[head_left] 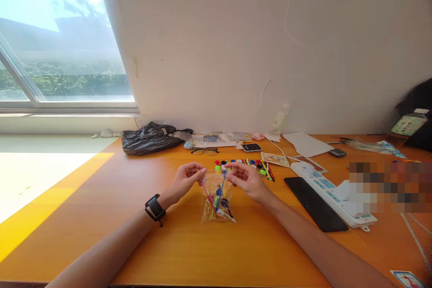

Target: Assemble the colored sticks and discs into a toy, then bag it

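A clear plastic bag [206, 209] hangs upright between my two hands, above the wooden table. Inside it are small colourful plastic pieces: sticks in red, blue, white and green, and round discs. My left hand [188, 181] pinches the bag's upper left corner between thumb and finger. The upper right corner is pinched by my right hand [248, 181]. Just behind the bag, rows of coloured discs and sticks [263, 172] lie on the table, partly hidden by my right hand and the bag.
A black phone [315, 203] and a white power strip [334, 195] lie to the right. Towards the wall are eyeglasses [205, 150], a black plastic bag [151, 138], a small black device [251, 147], a card [275, 159] and a bottle [280, 121]. A window [64, 36] is at left.
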A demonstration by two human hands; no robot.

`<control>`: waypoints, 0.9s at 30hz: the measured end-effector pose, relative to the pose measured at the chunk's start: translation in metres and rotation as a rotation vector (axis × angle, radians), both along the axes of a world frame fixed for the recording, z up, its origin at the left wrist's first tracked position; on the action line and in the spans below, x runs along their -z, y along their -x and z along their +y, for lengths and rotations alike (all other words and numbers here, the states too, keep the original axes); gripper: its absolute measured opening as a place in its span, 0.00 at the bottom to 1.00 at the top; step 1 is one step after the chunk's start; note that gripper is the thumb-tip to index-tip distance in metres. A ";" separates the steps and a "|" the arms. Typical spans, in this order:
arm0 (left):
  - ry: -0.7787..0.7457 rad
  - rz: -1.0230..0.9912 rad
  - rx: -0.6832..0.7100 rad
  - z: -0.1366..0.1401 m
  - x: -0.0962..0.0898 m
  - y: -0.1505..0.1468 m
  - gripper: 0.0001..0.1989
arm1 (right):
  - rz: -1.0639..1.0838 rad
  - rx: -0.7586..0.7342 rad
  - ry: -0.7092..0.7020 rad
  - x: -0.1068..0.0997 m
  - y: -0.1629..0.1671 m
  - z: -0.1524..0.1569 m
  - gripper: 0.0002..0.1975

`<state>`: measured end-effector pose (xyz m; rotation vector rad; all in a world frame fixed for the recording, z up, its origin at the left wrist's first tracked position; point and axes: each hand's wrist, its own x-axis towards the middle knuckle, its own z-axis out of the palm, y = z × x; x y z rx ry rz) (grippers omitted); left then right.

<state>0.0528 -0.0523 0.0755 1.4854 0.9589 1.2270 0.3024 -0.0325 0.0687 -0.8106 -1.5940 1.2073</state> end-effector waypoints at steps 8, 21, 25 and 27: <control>0.012 0.107 0.107 -0.004 -0.002 -0.005 0.22 | -0.035 -0.040 0.003 -0.003 -0.003 -0.002 0.20; 0.040 0.140 0.176 -0.009 0.002 -0.010 0.22 | -0.202 -0.099 0.028 0.008 0.012 -0.002 0.19; 0.059 0.141 0.189 -0.006 0.003 -0.008 0.23 | -0.190 -0.096 0.107 0.011 0.004 0.005 0.23; 0.074 0.148 0.194 -0.004 0.003 -0.005 0.24 | -0.186 -0.119 0.147 0.012 -0.003 0.009 0.24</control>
